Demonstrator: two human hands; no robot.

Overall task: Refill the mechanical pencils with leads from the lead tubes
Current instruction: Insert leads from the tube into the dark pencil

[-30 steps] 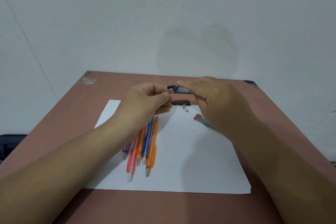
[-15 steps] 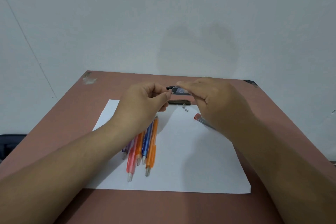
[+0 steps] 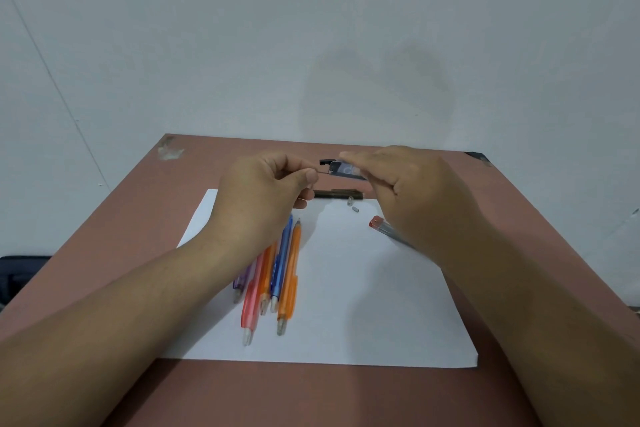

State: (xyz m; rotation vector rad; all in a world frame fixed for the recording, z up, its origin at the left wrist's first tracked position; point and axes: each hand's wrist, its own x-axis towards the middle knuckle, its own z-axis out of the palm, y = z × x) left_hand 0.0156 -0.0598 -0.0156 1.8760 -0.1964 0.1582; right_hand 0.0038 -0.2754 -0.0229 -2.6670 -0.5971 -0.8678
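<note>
I count 5 mechanical pencils lying side by side on the paper: 1 purple pencil [image 3: 241,279], 1 pink pencil [image 3: 250,308], 2 orange, the inner orange pencil [image 3: 266,274] and the outer orange pencil [image 3: 290,281], and 1 blue pencil [image 3: 282,260]. I see 3 lead tubes: 1 black-capped tube [image 3: 341,169] between 2 hands, 1 dark tube [image 3: 341,194], 1 red-capped tube [image 3: 381,226]. There are 2 small grey caps [image 3: 352,203] and 1 sheet of paper [image 3: 363,305].
</note>
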